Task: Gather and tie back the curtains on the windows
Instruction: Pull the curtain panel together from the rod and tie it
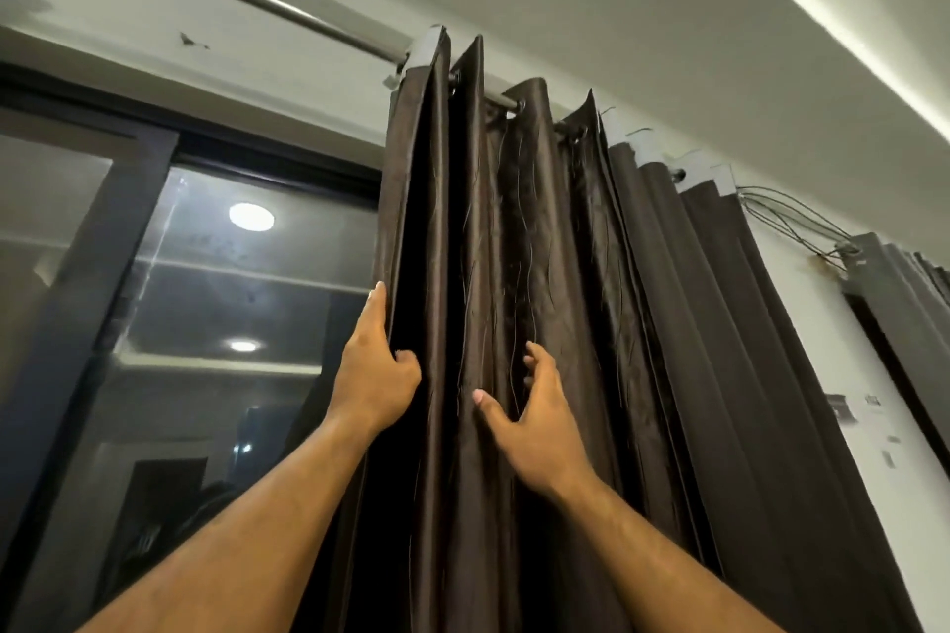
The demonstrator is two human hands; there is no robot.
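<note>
A dark brown curtain (514, 272) hangs in bunched folds from a metal rod (267, 0), pushed to the right of a dark window (216, 303). The left hand (378, 370) grips the curtain's left edge, its thumb curled over the front of the outermost fold and its forefinger lying straight up along that edge. The right hand (540, 422) is just right of the left one, against the curtain's middle folds, spread wide with fingers lightly bent and the thumb pointing left; it closes on nothing. Further right of the curtain hangs a second, matte panel (761, 375) on the same rod, and loose wires (791, 216) sag along the wall beyond its top. Ceiling lights reflect in the window glass.
</note>
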